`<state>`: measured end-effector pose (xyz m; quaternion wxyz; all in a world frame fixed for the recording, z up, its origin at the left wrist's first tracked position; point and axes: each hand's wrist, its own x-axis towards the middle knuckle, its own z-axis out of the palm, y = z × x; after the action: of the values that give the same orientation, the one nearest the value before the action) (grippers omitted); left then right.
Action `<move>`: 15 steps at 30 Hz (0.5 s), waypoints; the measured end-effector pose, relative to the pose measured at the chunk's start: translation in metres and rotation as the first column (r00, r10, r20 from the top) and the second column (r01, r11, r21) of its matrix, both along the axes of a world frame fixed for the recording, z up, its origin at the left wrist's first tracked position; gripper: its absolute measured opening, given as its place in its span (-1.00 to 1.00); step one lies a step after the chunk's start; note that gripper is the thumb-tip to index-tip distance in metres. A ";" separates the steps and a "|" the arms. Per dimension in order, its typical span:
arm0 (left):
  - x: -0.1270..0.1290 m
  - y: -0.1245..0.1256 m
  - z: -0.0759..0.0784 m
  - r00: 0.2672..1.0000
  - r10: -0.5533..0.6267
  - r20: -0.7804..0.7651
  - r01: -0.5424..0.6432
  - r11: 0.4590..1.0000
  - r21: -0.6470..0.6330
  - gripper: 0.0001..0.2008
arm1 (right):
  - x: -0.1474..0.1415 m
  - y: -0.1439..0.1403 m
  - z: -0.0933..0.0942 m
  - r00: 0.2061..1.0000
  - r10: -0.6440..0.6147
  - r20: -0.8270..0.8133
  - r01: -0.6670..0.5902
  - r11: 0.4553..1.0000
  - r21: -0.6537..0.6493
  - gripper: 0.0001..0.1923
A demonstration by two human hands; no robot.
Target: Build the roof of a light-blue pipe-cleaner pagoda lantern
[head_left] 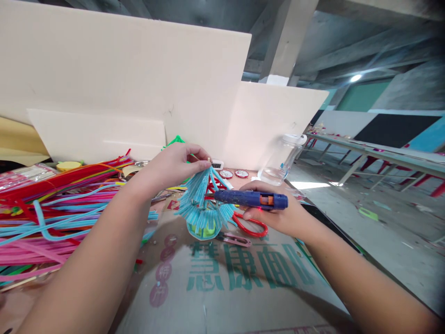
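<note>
Printed cardboard sheet (243, 287) covering the table. Above it, the left hand (174, 164) pinches the top of a blue pipe-cleaner craft (203, 204); the right hand (278, 211) is closed around a blue glue gun (252, 199), nozzle at the craft. Left: loose pipe cleaners (52, 208). Behind: red scissors (252, 227), clear jar (281, 160) with contents unclear, white boards (121, 79), concrete room.

The near part of the cardboard sheet (222, 297) lies bare between the two forearms, giving open passage. To the left, a pile of pipe cleaners (59, 208) crowds the surface. Red-handled scissors (252, 226) and a small clip (234, 240) lie just beyond the bare patch. Far off, white boards (132, 74) wall the back; a clear jar (282, 160) stands far right.
</note>
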<state>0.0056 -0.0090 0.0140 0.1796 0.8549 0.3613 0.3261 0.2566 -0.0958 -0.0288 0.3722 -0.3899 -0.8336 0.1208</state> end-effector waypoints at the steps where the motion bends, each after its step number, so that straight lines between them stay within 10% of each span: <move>1: 0.000 0.000 0.000 1.000 -0.002 0.001 0.002 1.000 -0.003 -0.76 | 0.000 0.000 0.000 1.000 0.000 0.000 0.000 1.000 0.003 -0.67; 15: 0.000 0.001 -0.001 1.000 -0.012 0.006 0.012 1.000 -0.018 -0.75 | 0.002 0.001 -0.002 1.000 -0.027 -0.007 0.027 0.999 -0.027 -0.65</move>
<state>0.0057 -0.0081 0.0131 0.1906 0.8544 0.3584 0.3244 0.2589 -0.0944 -0.0303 0.3717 -0.4057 -0.8251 0.1285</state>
